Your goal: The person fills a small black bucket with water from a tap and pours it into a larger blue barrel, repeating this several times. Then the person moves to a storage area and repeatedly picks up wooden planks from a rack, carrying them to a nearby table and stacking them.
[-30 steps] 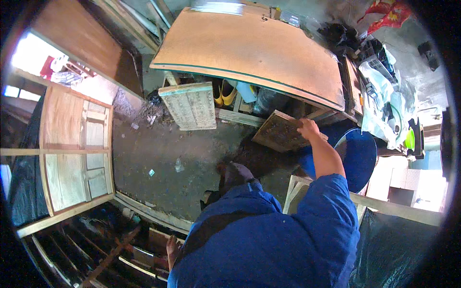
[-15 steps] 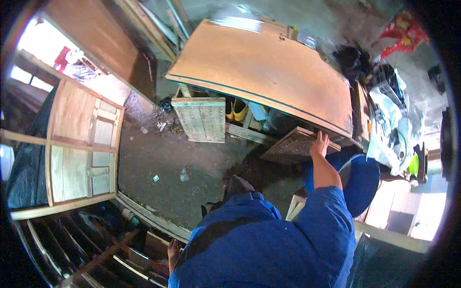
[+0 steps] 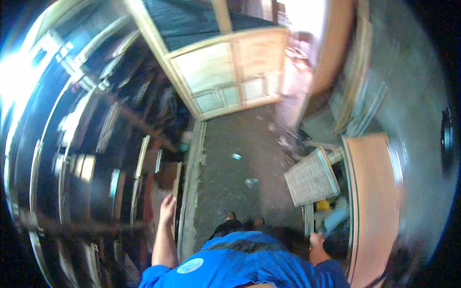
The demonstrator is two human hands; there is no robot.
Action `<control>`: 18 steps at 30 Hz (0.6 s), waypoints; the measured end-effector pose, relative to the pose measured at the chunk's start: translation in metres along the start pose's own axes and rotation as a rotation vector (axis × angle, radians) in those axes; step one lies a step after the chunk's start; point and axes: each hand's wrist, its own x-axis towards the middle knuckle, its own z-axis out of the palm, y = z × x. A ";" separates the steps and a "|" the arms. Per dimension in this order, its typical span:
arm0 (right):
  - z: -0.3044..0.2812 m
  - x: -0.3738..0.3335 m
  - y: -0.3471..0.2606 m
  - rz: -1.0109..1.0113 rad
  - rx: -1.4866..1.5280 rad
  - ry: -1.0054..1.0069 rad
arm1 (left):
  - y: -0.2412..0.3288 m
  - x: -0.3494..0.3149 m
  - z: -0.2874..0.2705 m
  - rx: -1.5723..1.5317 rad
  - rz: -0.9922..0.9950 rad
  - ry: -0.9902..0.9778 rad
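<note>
From my distant seat, the head camera gives me a steep, blurred look down at a person in a blue shirt (image 3: 249, 254) standing on a dark, dirty floor (image 3: 228, 192). Both arms are lowered and spread to either side of the body.

On the left, the left hand (image 3: 167, 205) is at the edge of a dim rack crossed by many wooden slats. Its fingers look curled in, but I cannot tell whether they grip anything. The nearest thing is a narrow wooden strip (image 3: 177, 185), upright in my view, just beside the knuckles; I cannot make out whether they touch.

On the right, the right hand (image 3: 316, 241) is low, near the lower end of a pale plank (image 3: 308, 218). It is too smeared for me to tell whether its fingers are open or closed, or whether they touch the wood. The plank lies between a weathered board (image 3: 312, 181), above it in my view, and that hand. Something yellow (image 3: 324, 205) and a light blue object (image 3: 335, 219) show just to the plank's right.

Farther right runs a long, orange-brown tabletop (image 3: 377, 201) with a dark edge. Ahead stands a light wooden panel (image 3: 258, 57); two small scraps lie on the floor.
</note>
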 end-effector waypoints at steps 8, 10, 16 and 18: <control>-0.044 0.068 -0.201 -0.326 0.255 -0.309 | 0.092 -0.085 -0.089 -0.521 0.352 0.595; -0.034 0.066 -0.234 -0.449 0.178 -0.347 | 0.109 -0.114 -0.123 -0.608 0.466 0.712; 0.017 0.086 -0.280 -0.682 -0.035 -0.425 | 0.191 -0.160 -0.203 -0.621 0.879 0.906; 0.025 0.067 -0.288 -0.695 -0.042 -0.459 | 0.227 -0.164 -0.228 -0.649 0.980 0.932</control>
